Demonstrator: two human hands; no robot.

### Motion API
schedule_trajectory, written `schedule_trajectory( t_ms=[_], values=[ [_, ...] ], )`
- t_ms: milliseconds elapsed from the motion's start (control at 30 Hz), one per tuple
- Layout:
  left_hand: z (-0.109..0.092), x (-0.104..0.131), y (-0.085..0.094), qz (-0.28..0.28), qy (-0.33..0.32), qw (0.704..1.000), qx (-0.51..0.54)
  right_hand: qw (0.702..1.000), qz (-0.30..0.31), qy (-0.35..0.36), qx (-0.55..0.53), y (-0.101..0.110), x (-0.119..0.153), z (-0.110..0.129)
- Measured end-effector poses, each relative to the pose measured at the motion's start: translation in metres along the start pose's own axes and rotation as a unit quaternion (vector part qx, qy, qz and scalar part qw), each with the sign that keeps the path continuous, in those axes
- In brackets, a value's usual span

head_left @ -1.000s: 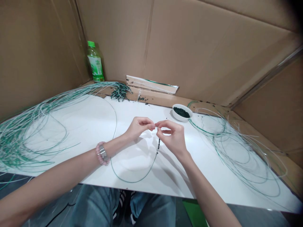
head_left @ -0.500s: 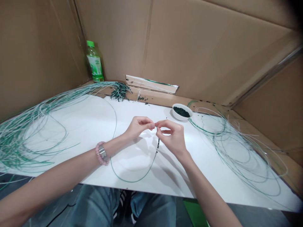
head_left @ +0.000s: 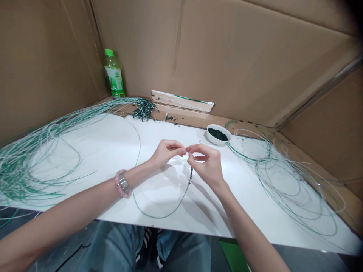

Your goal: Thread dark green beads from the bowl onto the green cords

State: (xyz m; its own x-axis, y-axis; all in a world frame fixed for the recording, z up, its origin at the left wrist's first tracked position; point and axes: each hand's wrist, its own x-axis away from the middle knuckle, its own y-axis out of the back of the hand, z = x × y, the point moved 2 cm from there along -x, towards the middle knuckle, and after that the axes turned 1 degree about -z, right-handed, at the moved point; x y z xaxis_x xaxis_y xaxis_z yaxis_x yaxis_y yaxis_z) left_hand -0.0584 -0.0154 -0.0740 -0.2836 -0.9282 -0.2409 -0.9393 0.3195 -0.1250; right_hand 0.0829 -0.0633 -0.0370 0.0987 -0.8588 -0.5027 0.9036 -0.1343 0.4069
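My left hand (head_left: 168, 153) and my right hand (head_left: 207, 160) meet fingertip to fingertip over the white board. Both are pinched on a thin green cord (head_left: 159, 218), whose end between the fingertips is too small to make out. Several dark beads (head_left: 191, 173) hang on the cord just below my right hand. From there the cord loops down toward the board's front edge and back up behind my left wrist. A white bowl (head_left: 210, 139) of dark green beads stands behind my right hand.
Green and white cords (head_left: 53, 139) spread over the left side, their beaded ends (head_left: 144, 109) at the back. More looped cords (head_left: 266, 170) lie on the right. A green bottle (head_left: 115, 79) stands at the back left. Cardboard walls (head_left: 227, 56) enclose the white board (head_left: 99, 151).
The hanging beads have shifted very slightly to the right. My hands hold almost the same pinch as before.
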Motion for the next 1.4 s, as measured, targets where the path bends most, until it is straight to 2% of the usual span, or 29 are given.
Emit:
schedule_trajectory(
  t_ms=[500, 600, 833, 1000, 1200, 1300, 1400],
  values=[
    [0.002, 0.001, 0.001, 0.009, 0.003, 1.0, -0.011, 1.0, 0.013, 0.004, 0.017, 0.0, 0.0, 0.0],
    [0.001, 0.001, 0.001, -0.003, -0.005, 1.0, -0.025, 1.0, 0.019, 0.0, 0.014, 0.0, -0.001, -0.002],
    [-0.005, 0.002, 0.0, -0.016, 0.005, 0.999, -0.045, 0.995, 0.037, -0.076, -0.053, 0.002, -0.006, -0.017],
    [-0.005, 0.005, -0.001, -0.041, -0.029, 0.996, -0.072, 0.982, 0.052, -0.139, -0.118, -0.004, -0.007, -0.021],
    [-0.003, 0.007, -0.002, -0.044, -0.071, 0.991, -0.109, 0.982, 0.032, -0.149, -0.115, -0.009, -0.006, -0.025],
    [-0.003, 0.005, 0.001, -0.083, -0.081, 0.986, -0.121, 0.981, 0.037, -0.158, -0.102, -0.006, -0.009, -0.03],
    [-0.003, 0.003, 0.004, -0.109, -0.086, 0.982, -0.129, 0.978, 0.069, -0.178, -0.085, -0.001, -0.012, -0.032]
  ],
)
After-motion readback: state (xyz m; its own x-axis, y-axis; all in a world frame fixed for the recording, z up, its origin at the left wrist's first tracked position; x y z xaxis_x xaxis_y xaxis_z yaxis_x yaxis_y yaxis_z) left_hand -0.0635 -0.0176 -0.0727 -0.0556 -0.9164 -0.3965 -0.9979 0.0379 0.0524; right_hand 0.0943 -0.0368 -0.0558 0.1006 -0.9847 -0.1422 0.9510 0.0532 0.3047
